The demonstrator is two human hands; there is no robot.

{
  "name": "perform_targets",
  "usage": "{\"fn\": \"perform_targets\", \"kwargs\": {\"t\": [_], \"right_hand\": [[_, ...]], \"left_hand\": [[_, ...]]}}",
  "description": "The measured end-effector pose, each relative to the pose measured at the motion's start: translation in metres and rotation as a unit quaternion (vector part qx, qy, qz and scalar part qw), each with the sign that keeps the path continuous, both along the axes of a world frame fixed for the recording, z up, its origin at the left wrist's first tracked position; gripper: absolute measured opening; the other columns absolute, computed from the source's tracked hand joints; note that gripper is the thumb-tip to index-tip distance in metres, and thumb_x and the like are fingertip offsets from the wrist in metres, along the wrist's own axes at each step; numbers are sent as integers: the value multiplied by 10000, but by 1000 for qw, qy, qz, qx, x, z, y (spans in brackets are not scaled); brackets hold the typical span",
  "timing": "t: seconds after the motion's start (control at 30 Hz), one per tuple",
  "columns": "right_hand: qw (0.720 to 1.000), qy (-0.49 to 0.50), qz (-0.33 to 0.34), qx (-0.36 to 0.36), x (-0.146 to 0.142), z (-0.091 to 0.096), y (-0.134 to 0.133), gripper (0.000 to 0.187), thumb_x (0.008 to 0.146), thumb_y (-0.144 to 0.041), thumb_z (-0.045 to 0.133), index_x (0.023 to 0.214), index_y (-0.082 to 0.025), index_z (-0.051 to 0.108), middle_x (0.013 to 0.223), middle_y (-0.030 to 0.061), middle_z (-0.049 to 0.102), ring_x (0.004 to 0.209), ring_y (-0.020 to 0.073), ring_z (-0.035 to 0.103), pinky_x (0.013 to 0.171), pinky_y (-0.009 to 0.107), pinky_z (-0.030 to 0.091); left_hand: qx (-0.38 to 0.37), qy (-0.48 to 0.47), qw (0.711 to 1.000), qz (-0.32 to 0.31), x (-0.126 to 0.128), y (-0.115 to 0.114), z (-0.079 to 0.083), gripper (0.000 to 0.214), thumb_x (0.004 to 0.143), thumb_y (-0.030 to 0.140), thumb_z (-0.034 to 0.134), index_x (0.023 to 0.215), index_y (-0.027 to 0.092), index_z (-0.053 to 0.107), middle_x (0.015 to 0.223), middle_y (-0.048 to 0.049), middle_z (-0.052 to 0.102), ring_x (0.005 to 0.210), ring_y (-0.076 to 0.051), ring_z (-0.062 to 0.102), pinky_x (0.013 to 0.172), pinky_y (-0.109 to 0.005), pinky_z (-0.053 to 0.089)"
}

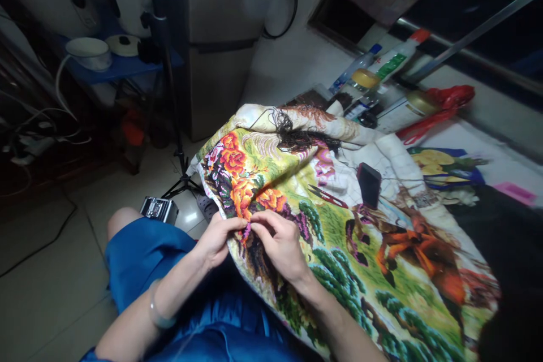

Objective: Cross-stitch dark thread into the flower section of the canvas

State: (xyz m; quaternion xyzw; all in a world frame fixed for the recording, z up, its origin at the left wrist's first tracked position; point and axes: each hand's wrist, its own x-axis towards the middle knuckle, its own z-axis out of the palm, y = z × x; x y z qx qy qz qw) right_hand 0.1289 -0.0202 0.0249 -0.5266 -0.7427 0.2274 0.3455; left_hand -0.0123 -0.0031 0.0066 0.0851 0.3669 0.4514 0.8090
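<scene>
A large cross-stitch cloth (pixel 292 181) with flowers, trees and a horse-like figure lies across my lap and the table. At its near left edge my left hand (pixel 219 237) is closed, pinching the fabric between thumb and fingers. Right beside it, my right hand (pixel 280 240) is closed in a pinch over the stitched flowers; whatever is between its fingertips is too small to make out. A bundle of dark thread (pixel 303 137) rests on the cloth's far part. Small red-handled scissors (pixel 328 196) and a dark phone (pixel 369 185) lie on the cloth to the right.
Bottles (pixel 394 59), a yellow-lidded jar (pixel 363 80) and a red plastic bag (pixel 452 99) stand along the wall. On the floor to the left are a tripod (pixel 180 172) and a silver box (pixel 159 209). A blue stand (pixel 127 68) holds a white pot (pixel 90 54).
</scene>
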Motion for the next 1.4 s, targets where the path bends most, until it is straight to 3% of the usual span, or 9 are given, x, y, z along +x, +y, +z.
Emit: {"fn": "perform_targets", "kwargs": {"t": [0.13, 0.33, 0.5, 0.63, 0.83, 1.03, 1.17, 1.3, 1.4], "right_hand": [[989, -136, 18, 63, -7, 4, 4, 206, 942, -183, 462, 993, -188, 661, 816, 62, 610, 759, 180, 594, 655, 263, 477], [962, -242, 61, 112, -14, 7, 14, 246, 933, -126, 406, 763, -178, 576, 776, 70, 566, 736, 194, 537, 613, 278, 409], [989, -118, 36, 87, -11, 8, 25, 183, 951, -151, 389, 837, -184, 529, 738, 34, 607, 639, 156, 563, 602, 254, 425], [1000, -1, 14, -17, -6, 12, 27, 106, 904, -184, 478, 843, -194, 564, 758, 20, 642, 641, 143, 592, 615, 242, 477], [965, 219, -5, -145, -6, 10, 6, 110, 855, -288, 589, 849, -183, 620, 664, -1, 643, 526, 126, 608, 509, 225, 526], [982, 134, -127, 42, -2, 6, -14, 77, 864, -230, 611, 844, -190, 673, 705, 26, 675, 573, 140, 629, 549, 246, 539], [983, 50, -88, 150, 0, 10, -22, 123, 860, -119, 604, 886, -208, 685, 717, 29, 672, 613, 144, 626, 586, 258, 533], [981, 34, -17, 188, -3, 6, -26, 182, 870, -98, 568, 946, -215, 685, 739, 47, 681, 633, 160, 631, 576, 280, 524], [990, 32, -35, 136, -5, 3, -23, 158, 884, -130, 554, 916, -205, 689, 738, 47, 677, 645, 158, 634, 599, 273, 527]], "left_hand": [[17, 10, 1000, -3, -3, -2, -3, 348, 505, 73, 712, 850, 120, 720, 788, -69, 746, 800, -247, 687, 838, -360, 516], [24, 34, 999, 6, -3, -3, -4, 338, 482, 70, 702, 816, 123, 717, 727, -44, 729, 721, -209, 666, 769, -322, 520], [26, 27, 999, 1, -2, -2, 0, 348, 495, 84, 735, 842, 113, 722, 746, -58, 739, 707, -210, 674, 782, -335, 526], [18, 10, 1000, 11, 0, -2, 1, 391, 515, 129, 792, 900, 114, 726, 830, -85, 756, 778, -239, 693, 834, -366, 522], [4, 13, 1000, 22, 3, -2, 0, 333, 528, 172, 811, 840, 100, 718, 759, -84, 744, 688, -219, 684, 773, -356, 540], [-3, -1, 1000, 12, 3, -2, 2, 447, 531, 177, 813, 962, 123, 706, 845, -93, 758, 811, -260, 704, 866, -400, 528], [-3, -3, 1000, 14, 2, -2, 2, 537, 523, 173, 820, 1042, 123, 689, 861, -92, 762, 843, -266, 705, 888, -398, 520], [-2, -3, 1000, 13, 2, -2, 2, 523, 537, 171, 820, 1040, 109, 691, 894, -112, 761, 874, -275, 702, 900, -396, 513], [-2, -4, 1000, 15, 2, -2, 2, 520, 537, 175, 821, 1037, 110, 692, 902, -115, 760, 874, -279, 702, 899, -403, 513]]}}
